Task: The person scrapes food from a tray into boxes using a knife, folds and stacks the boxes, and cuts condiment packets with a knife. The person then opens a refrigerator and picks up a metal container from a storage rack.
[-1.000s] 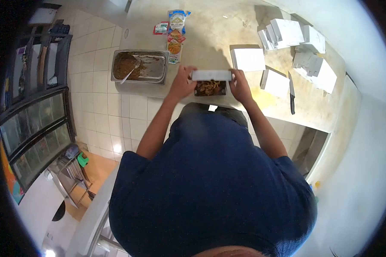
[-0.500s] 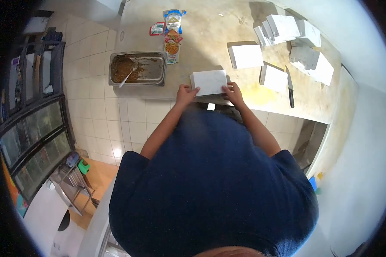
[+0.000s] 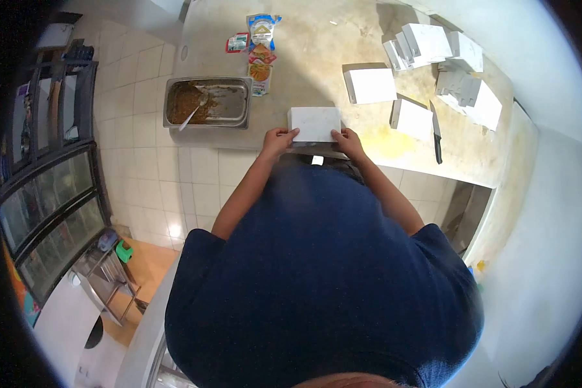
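A white box (image 3: 315,125) lies near the counter's front edge, straight in front of me. My left hand (image 3: 279,140) grips its left front corner, thumb on top. On the opposite corner, my right hand (image 3: 347,141) holds it the same way. The fingers beneath or behind the box are partly hidden. To the left is a metal pan (image 3: 240,103) of brown crumbly food (image 3: 186,103) with a spoon (image 3: 189,119) in it. Two more white boxes, one farther back (image 3: 371,86) and one nearer (image 3: 412,119), lie to the right.
A black-handled knife (image 3: 437,136) lies right of the nearer box. Several white boxes (image 3: 427,43) are heaped at the back right, with others (image 3: 484,103) by the wall. Colourful food packets (image 3: 261,35) lie behind the pan. The counter (image 3: 304,61) ends just before my body.
The box between my hands has settled from a slight tilt to square with the counter edge. My right hand has shifted slightly left and down along its corner.
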The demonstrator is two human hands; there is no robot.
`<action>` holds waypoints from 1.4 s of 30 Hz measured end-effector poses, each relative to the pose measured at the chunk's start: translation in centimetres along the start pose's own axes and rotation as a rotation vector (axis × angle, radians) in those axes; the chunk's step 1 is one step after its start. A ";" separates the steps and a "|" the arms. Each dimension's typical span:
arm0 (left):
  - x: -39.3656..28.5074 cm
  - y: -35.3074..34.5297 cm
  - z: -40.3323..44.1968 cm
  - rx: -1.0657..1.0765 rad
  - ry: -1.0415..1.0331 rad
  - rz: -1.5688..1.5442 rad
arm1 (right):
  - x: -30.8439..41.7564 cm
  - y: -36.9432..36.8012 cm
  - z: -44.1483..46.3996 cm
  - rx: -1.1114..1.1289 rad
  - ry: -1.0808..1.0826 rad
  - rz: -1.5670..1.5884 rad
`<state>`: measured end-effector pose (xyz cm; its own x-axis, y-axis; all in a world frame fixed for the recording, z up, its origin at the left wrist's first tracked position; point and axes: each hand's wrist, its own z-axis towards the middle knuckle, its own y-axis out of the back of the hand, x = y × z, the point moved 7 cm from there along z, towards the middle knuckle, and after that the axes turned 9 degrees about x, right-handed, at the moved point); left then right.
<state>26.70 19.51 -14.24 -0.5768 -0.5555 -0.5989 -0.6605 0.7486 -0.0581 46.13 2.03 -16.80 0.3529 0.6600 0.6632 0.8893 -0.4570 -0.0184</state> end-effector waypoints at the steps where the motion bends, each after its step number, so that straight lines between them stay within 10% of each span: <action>1: -0.1 0.0 0.0 -0.016 -0.002 0.018 | -0.6 0.0 0.4 -0.005 -0.002 -0.002; 16: -1.5 0.4 -1.8 -0.408 -0.416 0.588 | 3.5 -0.2 -1.3 -0.257 0.279 -0.661; 26: -1.0 -4.8 0.2 0.166 -0.370 0.202 | 2.5 3.8 -1.6 0.056 0.261 0.178; 33: -7.1 -18.0 2.5 0.362 -0.500 0.263 | 3.2 16.2 -9.2 -0.205 0.303 0.503; 42: -10.8 -32.6 6.9 0.413 -0.445 0.441 | 2.5 30.6 -11.3 -0.545 0.266 -0.062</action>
<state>57.80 3.60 -11.36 -0.4392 -0.0390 -0.8976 -0.1280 0.9916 0.0196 70.90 -17.05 -7.28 0.1580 0.5553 0.8165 0.6038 -0.7086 0.3651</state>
